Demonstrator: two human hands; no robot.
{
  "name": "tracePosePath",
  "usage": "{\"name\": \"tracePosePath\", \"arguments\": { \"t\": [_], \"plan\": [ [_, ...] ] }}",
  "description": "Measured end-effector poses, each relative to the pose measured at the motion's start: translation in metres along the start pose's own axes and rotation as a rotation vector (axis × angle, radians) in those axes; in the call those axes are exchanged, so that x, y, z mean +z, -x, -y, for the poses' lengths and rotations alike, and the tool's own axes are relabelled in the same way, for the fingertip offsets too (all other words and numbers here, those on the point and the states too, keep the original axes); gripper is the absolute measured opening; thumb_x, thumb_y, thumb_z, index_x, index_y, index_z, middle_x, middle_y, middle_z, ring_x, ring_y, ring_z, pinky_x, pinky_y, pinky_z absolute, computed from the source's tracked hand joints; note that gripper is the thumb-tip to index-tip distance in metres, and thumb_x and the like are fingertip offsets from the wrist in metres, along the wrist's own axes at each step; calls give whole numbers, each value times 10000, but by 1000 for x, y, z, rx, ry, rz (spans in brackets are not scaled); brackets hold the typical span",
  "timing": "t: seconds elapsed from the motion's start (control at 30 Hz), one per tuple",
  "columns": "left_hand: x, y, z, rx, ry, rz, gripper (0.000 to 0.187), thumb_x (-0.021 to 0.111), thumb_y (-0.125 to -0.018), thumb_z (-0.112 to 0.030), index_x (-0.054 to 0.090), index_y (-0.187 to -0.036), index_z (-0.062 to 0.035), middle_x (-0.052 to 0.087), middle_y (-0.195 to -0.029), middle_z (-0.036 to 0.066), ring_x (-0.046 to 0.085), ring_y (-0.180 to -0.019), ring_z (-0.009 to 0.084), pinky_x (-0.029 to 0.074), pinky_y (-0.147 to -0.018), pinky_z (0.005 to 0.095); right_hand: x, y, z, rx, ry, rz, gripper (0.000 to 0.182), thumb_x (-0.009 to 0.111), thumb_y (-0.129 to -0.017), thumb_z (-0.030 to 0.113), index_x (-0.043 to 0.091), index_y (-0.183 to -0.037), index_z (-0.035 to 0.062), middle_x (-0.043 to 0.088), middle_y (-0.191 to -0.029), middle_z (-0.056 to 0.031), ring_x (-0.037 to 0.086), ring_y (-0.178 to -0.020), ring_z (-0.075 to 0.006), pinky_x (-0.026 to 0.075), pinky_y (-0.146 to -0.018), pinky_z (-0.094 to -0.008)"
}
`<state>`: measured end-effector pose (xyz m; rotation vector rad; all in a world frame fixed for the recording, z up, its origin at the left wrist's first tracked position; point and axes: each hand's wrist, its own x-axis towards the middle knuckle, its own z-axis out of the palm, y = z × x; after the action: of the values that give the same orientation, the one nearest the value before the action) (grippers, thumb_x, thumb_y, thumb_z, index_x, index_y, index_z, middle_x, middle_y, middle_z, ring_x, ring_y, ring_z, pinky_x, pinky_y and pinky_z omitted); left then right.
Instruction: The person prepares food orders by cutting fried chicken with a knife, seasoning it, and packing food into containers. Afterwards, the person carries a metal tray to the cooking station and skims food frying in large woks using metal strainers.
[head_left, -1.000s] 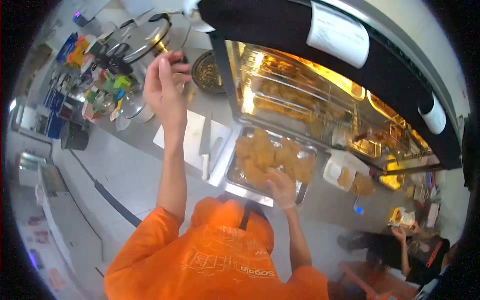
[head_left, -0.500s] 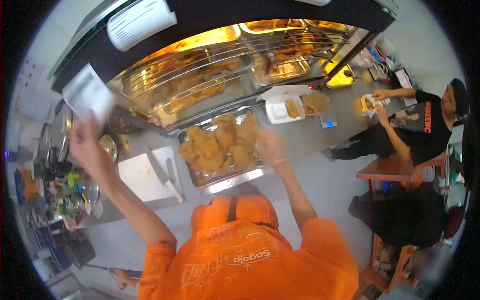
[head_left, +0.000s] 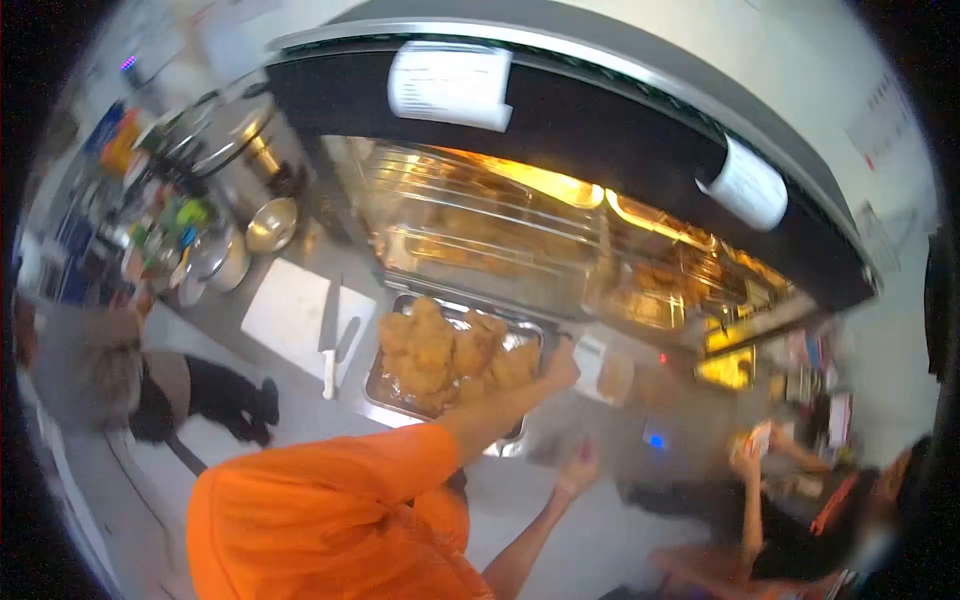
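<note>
My left hand (head_left: 562, 370) reaches across the right side of a metal tray (head_left: 400, 413) of large golden fried chicken pieces (head_left: 425, 355). Its fingers look closed beside an open white takeaway box (head_left: 592, 358); whatever they hold, if anything, is hidden. Lower down, in front of the counter, my right hand (head_left: 578, 470) is smeared by motion, so its fingers do not show clearly. Left of the tray lies a white cutting board (head_left: 290, 315) with a knife (head_left: 331, 335) on it, its white handle past the near edge.
Behind the tray stands a lit glass display case (head_left: 480, 240) holding food, with paper sheets (head_left: 450, 85) on its dark top edge. A metal bowl (head_left: 272, 224) and pots are at left. A co-worker (head_left: 820, 510) handles food at right; another person (head_left: 95, 365) stands at left.
The view has swung right. My left hand has come from the case's left end, where a white sheet was at it, to beside the takeaway box. My right hand has left the chicken.
</note>
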<state>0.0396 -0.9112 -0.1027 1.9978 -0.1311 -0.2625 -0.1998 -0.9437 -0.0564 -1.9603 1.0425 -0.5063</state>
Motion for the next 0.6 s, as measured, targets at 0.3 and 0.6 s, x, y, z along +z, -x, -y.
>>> {"name": "tracePosePath", "arguments": {
  "t": [0.3,0.6],
  "plan": [
    [-12,28,-41,414,-368,93,339,532,-917,-85,609,-1246,-55,474,-1390,241,549,-1191,410,507,-954,497,-55,101,-45,147,180,129,318,645,-905,110,683,-1183,-40,721,-1128,-204,697,-1014,-291,535,-922,-390],
    [11,12,-23,651,-657,274,163,647,-833,-91,718,-969,-36,662,-1058,195,649,-1031,361,534,-865,465,-70,68,-65,35,184,113,310,649,-880,151,707,-1107,-53,733,-1031,-225,713,-948,-341,556,-864,-409]
  ]
}}
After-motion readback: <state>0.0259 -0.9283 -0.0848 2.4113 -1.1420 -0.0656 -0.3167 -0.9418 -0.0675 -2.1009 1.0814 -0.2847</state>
